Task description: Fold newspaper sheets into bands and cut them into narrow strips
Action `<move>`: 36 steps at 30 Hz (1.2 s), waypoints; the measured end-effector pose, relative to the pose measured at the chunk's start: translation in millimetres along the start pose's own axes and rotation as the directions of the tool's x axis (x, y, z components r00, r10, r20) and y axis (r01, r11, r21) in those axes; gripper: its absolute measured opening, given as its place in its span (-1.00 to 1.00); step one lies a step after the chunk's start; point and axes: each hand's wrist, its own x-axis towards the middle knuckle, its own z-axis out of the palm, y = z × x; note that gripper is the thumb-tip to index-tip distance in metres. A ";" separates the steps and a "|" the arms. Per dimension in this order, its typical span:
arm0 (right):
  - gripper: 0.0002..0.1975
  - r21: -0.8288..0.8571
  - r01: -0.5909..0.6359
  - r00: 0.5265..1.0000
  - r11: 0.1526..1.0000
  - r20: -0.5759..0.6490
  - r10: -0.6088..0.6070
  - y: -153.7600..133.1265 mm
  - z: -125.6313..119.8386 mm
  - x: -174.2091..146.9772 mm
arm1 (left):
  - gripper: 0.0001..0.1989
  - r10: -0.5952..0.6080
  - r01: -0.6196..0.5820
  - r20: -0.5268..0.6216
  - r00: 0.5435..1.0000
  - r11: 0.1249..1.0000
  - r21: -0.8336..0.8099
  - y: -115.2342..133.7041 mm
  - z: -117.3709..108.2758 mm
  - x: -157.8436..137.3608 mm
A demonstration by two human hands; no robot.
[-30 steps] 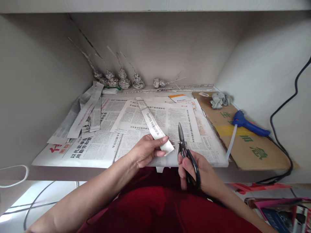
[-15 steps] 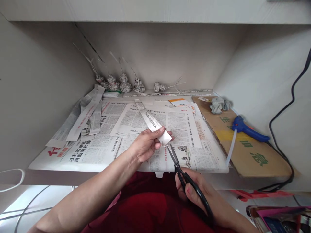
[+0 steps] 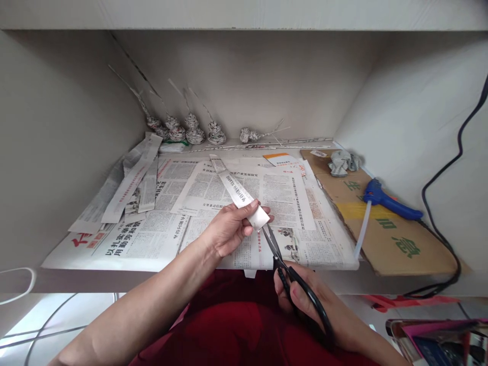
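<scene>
My left hand (image 3: 232,226) pinches a folded newspaper strip (image 3: 240,193) near its lower right end, thumb on top. The strip slants up and left above the printed sheets. In my right hand (image 3: 305,295) is a pair of black-handled scissors (image 3: 280,262), my fingers in the loops. The blades are slightly parted, their tips touching or just below the white end of the strip; I cannot tell if they have cut into it. Newspaper sheets (image 3: 213,244) lie beneath both hands on the work surface.
Cut newspaper strips (image 3: 131,188) lie at the left. Several woven paper gourd shapes (image 3: 194,129) and thin paper rods (image 3: 267,146) line the back. At the right, a blue glue gun (image 3: 392,201) and crumpled cloth (image 3: 343,162) rest on cardboard (image 3: 404,249). A black cable (image 3: 442,178) hangs there.
The view has shifted slightly. Both hands keep nearly the same pose, with the scissors at the end of the strip.
</scene>
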 end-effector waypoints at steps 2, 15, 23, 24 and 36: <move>-0.43 0.003 -0.003 1.000 1.000 0.010 0.003 4.6 -1.2 0.5 | -0.91 -0.007 0.007 0.006 1.000 1.000 0.007 -2.8 -1.2 0.5; -0.29 0.417 -0.132 0.991 0.899 0.054 0.120 21.7 -5.3 5.1 | -0.88 -0.092 0.091 0.016 0.996 0.995 0.046 -26.4 -5.4 -5.6; -0.20 0.433 -0.112 0.994 0.894 0.033 0.109 23.2 -3.6 0.7 | -0.75 -0.093 0.091 0.034 0.995 0.994 0.060 -32.4 -9.2 -3.6; -0.20 0.425 -0.106 0.994 0.899 0.030 0.104 23.8 -3.7 0.0 | -0.75 -0.094 0.091 0.036 0.995 0.994 0.061 -33.1 -9.3 -3.2; -0.37 0.017 -0.128 0.981 0.992 -0.145 0.129 18.2 -6.9 -12.4 | -0.78 -0.155 0.149 0.062 0.986 0.985 0.085 -30.4 -7.1 -3.7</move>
